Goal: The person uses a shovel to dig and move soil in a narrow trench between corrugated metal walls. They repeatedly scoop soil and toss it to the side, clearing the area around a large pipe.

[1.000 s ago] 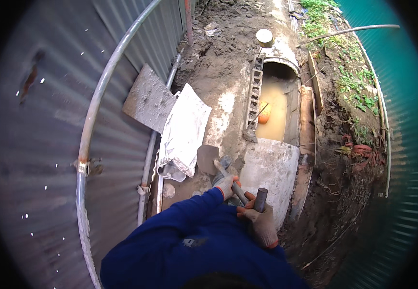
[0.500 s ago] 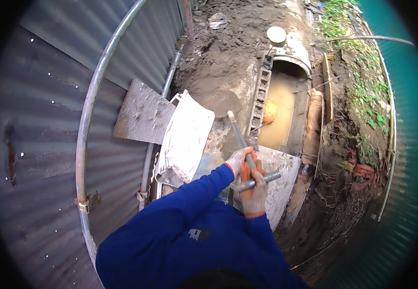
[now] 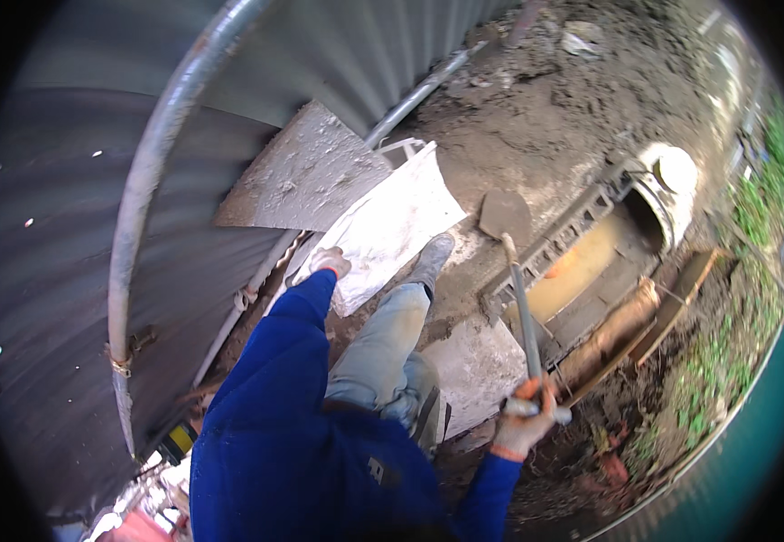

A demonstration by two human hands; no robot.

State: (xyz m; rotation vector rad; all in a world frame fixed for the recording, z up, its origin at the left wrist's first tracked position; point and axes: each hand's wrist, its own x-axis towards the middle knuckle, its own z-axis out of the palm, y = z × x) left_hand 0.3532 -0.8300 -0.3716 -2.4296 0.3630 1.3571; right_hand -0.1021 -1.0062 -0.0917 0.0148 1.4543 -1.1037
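Right hand (image 3: 526,423) gripping shovel (image 3: 518,298) beside water-filled trench (image 3: 582,266); left hand (image 3: 329,262) loosely open on white sack (image 3: 392,226).

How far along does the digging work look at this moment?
Done: a trench is dug out and holds muddy water. In hand: the right hand grips the shovel by its handle, blade on the dirt beside the trench; the left hand rests on a white sack. Left: loose soil lies around the trench.

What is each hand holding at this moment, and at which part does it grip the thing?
The right hand grips a long grey-handled spade at the T-shaped top end of its handle. The left hand holds nothing; it rests against the white sack.
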